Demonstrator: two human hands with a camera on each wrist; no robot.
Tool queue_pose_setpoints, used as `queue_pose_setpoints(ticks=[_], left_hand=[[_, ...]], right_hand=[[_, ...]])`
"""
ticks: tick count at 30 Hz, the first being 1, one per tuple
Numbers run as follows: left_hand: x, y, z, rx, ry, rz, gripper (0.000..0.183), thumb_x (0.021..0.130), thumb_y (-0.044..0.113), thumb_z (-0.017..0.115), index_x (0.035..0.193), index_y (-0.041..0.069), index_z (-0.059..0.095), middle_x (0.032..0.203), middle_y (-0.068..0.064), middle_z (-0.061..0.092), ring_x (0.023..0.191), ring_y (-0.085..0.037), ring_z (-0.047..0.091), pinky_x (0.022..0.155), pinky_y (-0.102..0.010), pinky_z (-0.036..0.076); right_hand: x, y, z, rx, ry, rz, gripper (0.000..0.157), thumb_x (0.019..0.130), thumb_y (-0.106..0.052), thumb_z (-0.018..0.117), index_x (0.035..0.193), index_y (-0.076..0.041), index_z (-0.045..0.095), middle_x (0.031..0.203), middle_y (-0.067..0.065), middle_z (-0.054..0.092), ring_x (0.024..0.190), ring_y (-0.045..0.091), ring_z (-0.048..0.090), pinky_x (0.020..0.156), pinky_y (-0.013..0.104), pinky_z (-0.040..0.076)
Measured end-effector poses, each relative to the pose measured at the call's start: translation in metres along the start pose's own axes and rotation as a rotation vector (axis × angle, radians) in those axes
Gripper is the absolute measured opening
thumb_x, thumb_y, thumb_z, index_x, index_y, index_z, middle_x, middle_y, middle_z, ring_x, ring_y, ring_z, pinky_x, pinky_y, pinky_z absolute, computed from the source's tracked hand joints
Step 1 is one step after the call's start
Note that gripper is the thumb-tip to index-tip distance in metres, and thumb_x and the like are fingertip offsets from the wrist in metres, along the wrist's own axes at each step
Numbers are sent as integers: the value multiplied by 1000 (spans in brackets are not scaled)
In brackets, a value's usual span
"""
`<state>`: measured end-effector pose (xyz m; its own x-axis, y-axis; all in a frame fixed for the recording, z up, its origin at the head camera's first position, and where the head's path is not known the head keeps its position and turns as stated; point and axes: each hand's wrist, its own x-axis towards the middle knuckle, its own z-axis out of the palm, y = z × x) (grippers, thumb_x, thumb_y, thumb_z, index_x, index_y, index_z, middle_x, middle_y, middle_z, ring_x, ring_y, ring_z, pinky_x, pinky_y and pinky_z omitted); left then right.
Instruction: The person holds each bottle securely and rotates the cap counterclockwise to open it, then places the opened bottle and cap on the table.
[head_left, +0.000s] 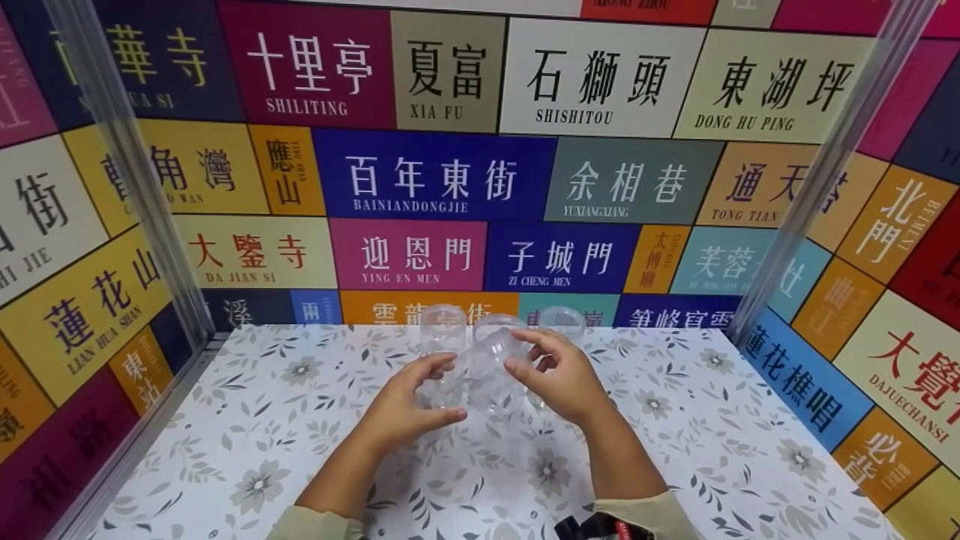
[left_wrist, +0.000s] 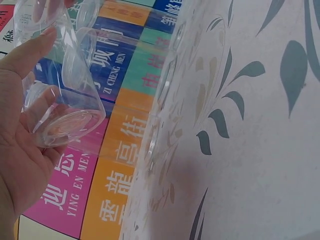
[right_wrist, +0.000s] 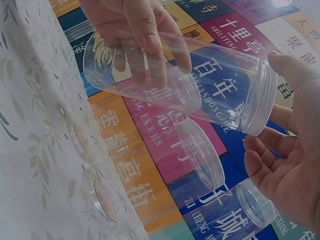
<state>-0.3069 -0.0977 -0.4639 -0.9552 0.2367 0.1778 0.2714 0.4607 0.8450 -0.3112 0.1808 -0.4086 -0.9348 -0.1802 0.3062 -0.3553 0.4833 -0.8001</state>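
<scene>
A clear plastic jar (head_left: 491, 364) is held tilted between both hands, its round base toward the left hand and its ringed mouth end (right_wrist: 261, 97) toward the right. My left hand (head_left: 409, 401) holds the lower part, with the thumb on the near side and the other fingers showing through the clear wall (right_wrist: 150, 65). At the mouth end, my right hand (head_left: 566, 379) grips the rim between thumb and fingers. In the right wrist view that thumb lies along the upper edge and the fingers curl under the lower edge.
Behind the held jar stand three more clear jars: one at left (head_left: 441, 321), one in the middle (head_left: 495, 324) and one at right (head_left: 562, 321). They stand on a table (head_left: 300, 427) with a leaf-patterned cover. A colourful lettered panel (head_left: 435, 176) rises behind it.
</scene>
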Motion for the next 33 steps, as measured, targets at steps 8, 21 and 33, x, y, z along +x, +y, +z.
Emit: queue_pose_setpoints(ticks=[8, 21, 33], left_hand=[[2, -1, 0, -9, -5, -4, 83, 76, 55, 93, 149, 50, 54, 152, 12, 62, 148, -29, 54, 122, -69, 42], [1, -4, 1, 6, 18, 43, 81, 78, 53, 93, 149, 47, 54, 150, 11, 63, 144, -26, 57, 122, -65, 43], [0, 1, 1, -8, 3, 4, 82, 77, 55, 93, 148, 51, 53, 152, 13, 62, 147, -26, 55, 122, -68, 42]], right_hand=[[-1, 0, -2, 17, -31, -139, 51, 95, -22, 79, 144, -31, 69, 157, -8, 59, 135, 22, 58, 104, 42, 58], [-2, -2, -1, 45, -33, -173, 60, 88, -2, 71, 140, -30, 71, 155, -14, 60, 147, 16, 53, 106, 47, 56], [-1, -1, -2, 45, -14, -144, 51, 95, -32, 81, 144, -30, 67, 158, -5, 57, 140, 24, 56, 105, 47, 54]])
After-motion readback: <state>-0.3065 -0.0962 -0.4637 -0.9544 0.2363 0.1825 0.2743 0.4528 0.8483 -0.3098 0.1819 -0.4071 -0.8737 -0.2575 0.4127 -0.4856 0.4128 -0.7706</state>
